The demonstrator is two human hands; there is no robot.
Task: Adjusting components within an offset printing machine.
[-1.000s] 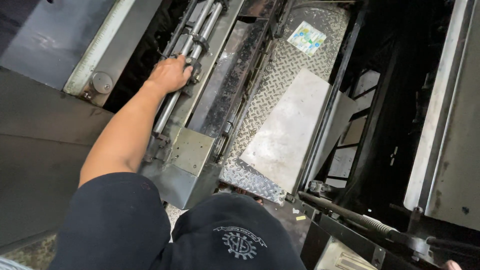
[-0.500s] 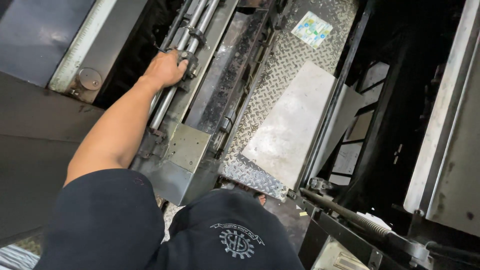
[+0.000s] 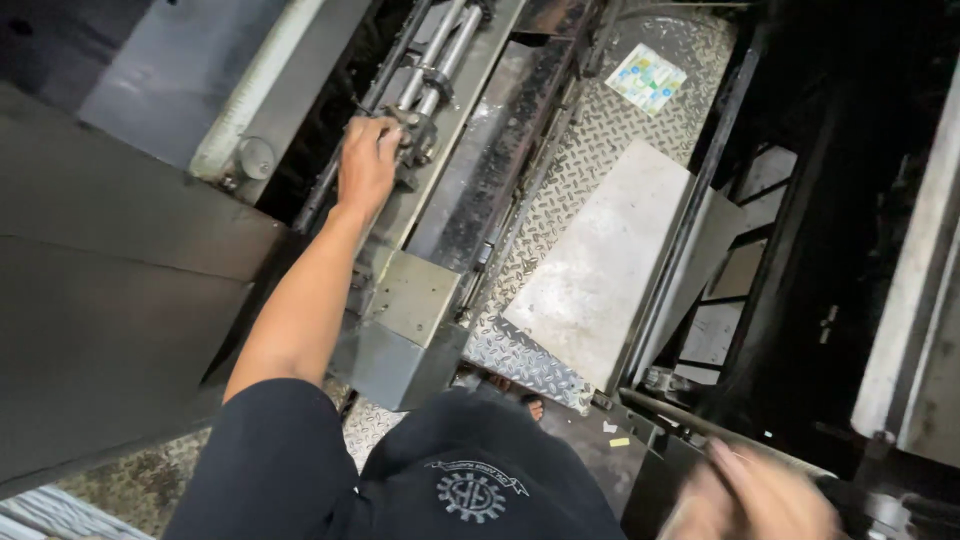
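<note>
two hands (image 3: 368, 160), two steel rods (image 3: 432, 62)

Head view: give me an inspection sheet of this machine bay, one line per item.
Surface: silver diamond-pattern metal tread plate, scuffed, with a pale flat metal sheet lying on it.
Job's things: pair of shiny steel roller bars in a grey machine frame; a dark clamp fitting sits on them at the fingers.
Clutter: small multicoloured printed sticker on the tread plate; small yellow scrap on the floor.
Hands: left hand rests on the roller bars at the clamp; right hand blurred at the bottom edge, grip unclear.
Cables: nothing seen.
Surroundings: grey box-shaped metal housing; dark panel at left.
</note>
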